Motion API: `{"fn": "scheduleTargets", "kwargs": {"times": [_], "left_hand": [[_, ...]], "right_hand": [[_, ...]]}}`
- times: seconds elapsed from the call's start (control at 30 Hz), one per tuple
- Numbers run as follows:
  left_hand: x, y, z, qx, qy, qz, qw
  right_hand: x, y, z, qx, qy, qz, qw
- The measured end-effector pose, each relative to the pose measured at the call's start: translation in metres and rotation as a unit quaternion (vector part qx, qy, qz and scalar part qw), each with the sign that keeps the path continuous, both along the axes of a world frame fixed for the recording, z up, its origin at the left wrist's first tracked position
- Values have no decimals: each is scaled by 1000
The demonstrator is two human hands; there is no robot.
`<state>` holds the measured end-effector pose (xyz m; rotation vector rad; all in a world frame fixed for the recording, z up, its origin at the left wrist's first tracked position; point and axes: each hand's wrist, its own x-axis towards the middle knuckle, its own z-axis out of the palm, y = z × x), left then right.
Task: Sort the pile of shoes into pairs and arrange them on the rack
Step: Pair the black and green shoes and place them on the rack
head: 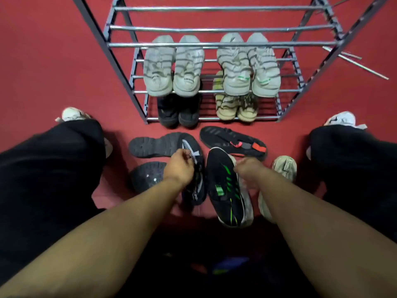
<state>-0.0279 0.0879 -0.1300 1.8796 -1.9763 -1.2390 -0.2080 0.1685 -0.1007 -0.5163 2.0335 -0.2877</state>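
Note:
A metal shoe rack (219,44) stands ahead on the red floor. Two white pairs (174,67) (249,65) rest on a middle shelf; a black pair (178,112) and a beige pair (236,108) sit on the lowest shelf. In front lies the pile. My left hand (180,166) is shut on a black shoe with grey mesh (196,186). My right hand (247,168) grips the edge of a black shoe with green stripes (225,188). A black shoe with red marks (232,140), two sole-up black shoes (154,145) (146,177) and a cream shoe (285,166) lie around them.
My legs in black trousers spread to both sides, with white sneakers (73,114) (341,119) on my feet. Loose metal rods (354,63) lie on the floor to the right of the rack. The upper rack shelves hold nothing.

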Motion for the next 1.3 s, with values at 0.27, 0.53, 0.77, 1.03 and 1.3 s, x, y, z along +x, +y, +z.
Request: {"fn": "scheduleTargets", "kwargs": {"times": [0.27,0.53,0.77,1.03,1.3], "left_hand": [[23,11,-34,96,-117,-85,985],[36,5,-38,43,-16,-10,999],[68,-26,-48,9,-171,-21,985],[87,-78,-70,15,-304,-202,931],[109,-78,-82,-47,-280,-266,921]], "right_hand": [[25,32,-23,117,68,194,972],[25,33,-44,113,59,150,980],[26,27,-52,104,111,98,983],[36,-21,-42,-72,288,162,941],[108,-154,-63,-218,221,373,874]]}}
